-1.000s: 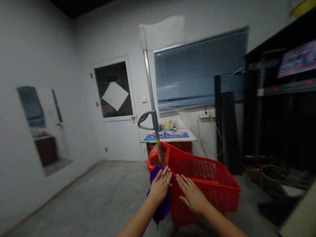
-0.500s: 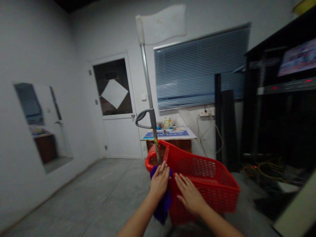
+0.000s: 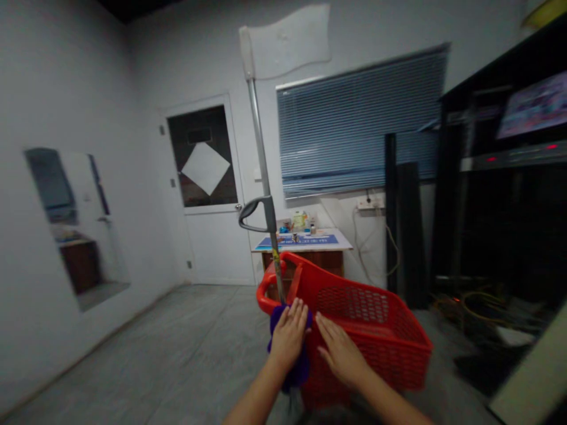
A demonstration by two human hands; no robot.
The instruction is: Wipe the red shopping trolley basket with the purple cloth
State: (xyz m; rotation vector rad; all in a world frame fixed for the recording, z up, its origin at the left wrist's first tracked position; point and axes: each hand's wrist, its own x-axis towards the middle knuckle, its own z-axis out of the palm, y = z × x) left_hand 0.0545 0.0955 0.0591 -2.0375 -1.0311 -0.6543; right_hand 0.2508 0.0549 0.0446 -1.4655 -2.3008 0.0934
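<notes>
My left hand (image 3: 290, 335) lies with straight fingers over a purple cloth (image 3: 297, 373), pressing it against the near end of a red plastic shopping basket (image 3: 343, 270). The cloth hangs below the palm, and the thumb's grip is hard to see. On the basket's near outer side rests my right hand (image 3: 343, 351), its fingers stretched out and nothing in it. A metal pole (image 3: 261, 139) rises from the basket's left end, with a grey loop handle (image 3: 254, 215) partway up and a white wavy panel (image 3: 290, 41) on top.
Behind the basket stands a small table (image 3: 343, 239) with bottles and small items on it. A white door (image 3: 217, 248) and a mirror (image 3: 84, 236) are at left. Yellow cables (image 3: 481, 304) lie on the floor by a black rack (image 3: 491, 236) at right.
The basket, with its pole and panel, has shifted slightly left and tilted a little. My left hand and the cloth have moved slightly down and right; the right hand stays on the basket's side.
</notes>
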